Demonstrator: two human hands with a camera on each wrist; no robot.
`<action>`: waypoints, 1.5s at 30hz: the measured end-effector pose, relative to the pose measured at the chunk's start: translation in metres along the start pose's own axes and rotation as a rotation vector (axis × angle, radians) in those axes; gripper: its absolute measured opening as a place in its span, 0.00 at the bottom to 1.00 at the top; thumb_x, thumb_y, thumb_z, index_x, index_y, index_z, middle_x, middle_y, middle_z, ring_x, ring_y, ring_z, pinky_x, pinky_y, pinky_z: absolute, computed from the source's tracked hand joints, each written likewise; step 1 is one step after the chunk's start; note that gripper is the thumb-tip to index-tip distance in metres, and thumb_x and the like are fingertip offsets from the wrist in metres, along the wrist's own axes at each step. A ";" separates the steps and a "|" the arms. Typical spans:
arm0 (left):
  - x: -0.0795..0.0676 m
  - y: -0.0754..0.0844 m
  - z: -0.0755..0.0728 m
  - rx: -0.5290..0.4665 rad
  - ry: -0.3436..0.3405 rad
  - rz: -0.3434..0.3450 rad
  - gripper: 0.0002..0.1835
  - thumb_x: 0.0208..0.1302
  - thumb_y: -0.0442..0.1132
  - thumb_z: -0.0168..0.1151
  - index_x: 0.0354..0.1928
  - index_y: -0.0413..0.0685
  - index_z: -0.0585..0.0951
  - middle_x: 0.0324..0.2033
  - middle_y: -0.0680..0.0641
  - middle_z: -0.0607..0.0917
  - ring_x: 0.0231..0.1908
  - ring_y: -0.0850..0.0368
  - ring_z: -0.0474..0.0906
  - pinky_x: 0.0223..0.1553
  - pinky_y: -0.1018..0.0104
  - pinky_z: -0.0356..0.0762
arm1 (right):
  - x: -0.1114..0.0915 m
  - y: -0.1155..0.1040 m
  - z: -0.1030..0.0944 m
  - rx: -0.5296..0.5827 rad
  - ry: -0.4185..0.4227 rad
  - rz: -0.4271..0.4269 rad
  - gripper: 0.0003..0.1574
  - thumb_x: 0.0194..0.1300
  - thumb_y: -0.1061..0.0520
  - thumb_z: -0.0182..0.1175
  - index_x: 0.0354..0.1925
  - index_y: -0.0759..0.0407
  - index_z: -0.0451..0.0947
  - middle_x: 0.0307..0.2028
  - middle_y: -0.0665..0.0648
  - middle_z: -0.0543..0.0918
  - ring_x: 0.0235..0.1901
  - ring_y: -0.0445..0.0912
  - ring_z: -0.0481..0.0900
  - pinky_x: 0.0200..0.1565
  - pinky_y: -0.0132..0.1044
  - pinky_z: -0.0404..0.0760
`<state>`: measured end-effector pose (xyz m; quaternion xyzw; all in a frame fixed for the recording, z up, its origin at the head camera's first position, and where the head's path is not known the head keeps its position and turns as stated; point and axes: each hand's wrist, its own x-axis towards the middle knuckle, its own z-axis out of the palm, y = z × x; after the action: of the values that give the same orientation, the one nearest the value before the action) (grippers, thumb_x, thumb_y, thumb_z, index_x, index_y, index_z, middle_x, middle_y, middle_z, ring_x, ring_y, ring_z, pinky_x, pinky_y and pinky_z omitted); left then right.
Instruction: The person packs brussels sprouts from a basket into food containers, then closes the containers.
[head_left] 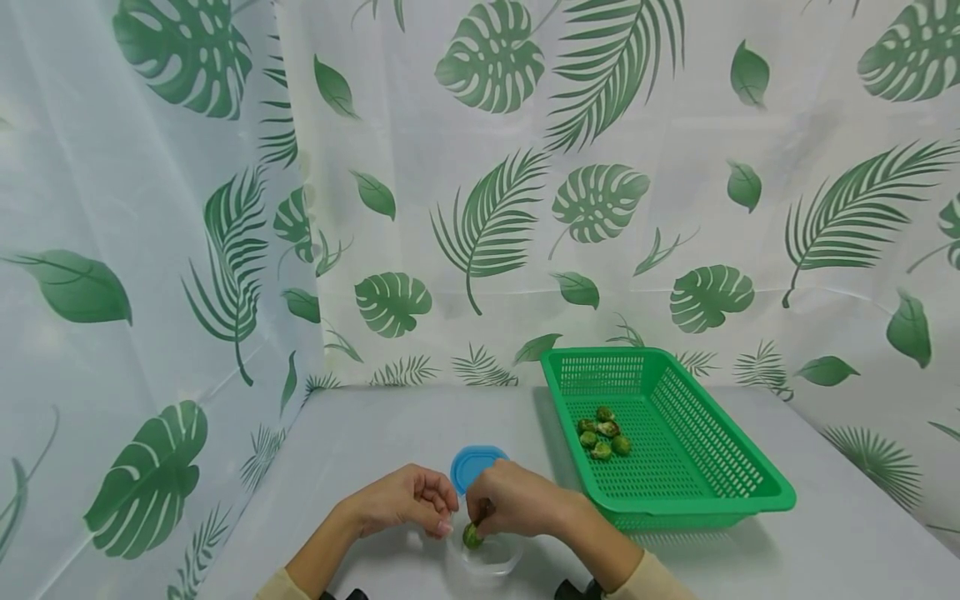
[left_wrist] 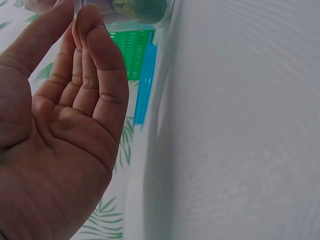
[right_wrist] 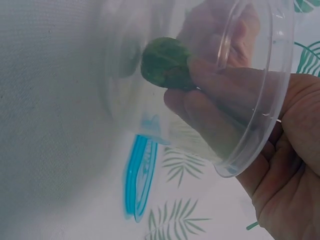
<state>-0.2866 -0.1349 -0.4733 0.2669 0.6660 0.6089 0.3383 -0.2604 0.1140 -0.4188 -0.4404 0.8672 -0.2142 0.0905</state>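
Observation:
My right hand reaches down into a clear plastic tub, its thumb and fingers pinching a Brussels sprout. The right wrist view shows this sprout through the tub wall, low inside the tub. A fainter green patch sits beside it; I cannot tell whether it is a second sprout or a reflection. My left hand is at the tub's left side, fingers loosely bent, palm facing the tub. In the left wrist view the left fingertips are close to the rim; whether they touch is unclear.
A blue round lid lies on the white table just behind the tub. To the right stands a green perforated basket, with several Brussels sprouts in its left part. Leaf-patterned sheeting encloses the back and left.

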 end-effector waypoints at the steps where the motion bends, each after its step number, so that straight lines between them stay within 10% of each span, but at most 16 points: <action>1: 0.000 0.000 0.000 0.000 0.001 0.000 0.16 0.58 0.34 0.77 0.47 0.40 0.84 0.32 0.53 0.87 0.33 0.61 0.85 0.39 0.67 0.86 | 0.000 -0.001 0.000 -0.001 0.001 0.002 0.09 0.55 0.63 0.79 0.27 0.53 0.87 0.24 0.40 0.84 0.26 0.27 0.77 0.32 0.21 0.78; 27: 0.000 0.000 0.000 0.041 0.033 0.020 0.18 0.57 0.33 0.78 0.48 0.36 0.84 0.33 0.52 0.87 0.33 0.63 0.83 0.38 0.70 0.84 | -0.006 -0.006 -0.009 -0.116 0.081 0.005 0.06 0.61 0.62 0.74 0.29 0.52 0.90 0.25 0.40 0.86 0.26 0.24 0.75 0.33 0.19 0.76; 45: 0.002 0.002 0.000 0.061 0.074 0.023 0.22 0.60 0.34 0.76 0.52 0.27 0.81 0.34 0.52 0.87 0.34 0.62 0.83 0.40 0.69 0.83 | -0.033 -0.025 -0.081 0.007 0.322 -0.041 0.07 0.69 0.58 0.70 0.45 0.56 0.89 0.37 0.48 0.92 0.35 0.32 0.87 0.39 0.26 0.85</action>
<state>-0.2877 -0.1328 -0.4713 0.2619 0.6932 0.6017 0.2981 -0.2504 0.1512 -0.3363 -0.4177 0.8605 -0.2870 -0.0523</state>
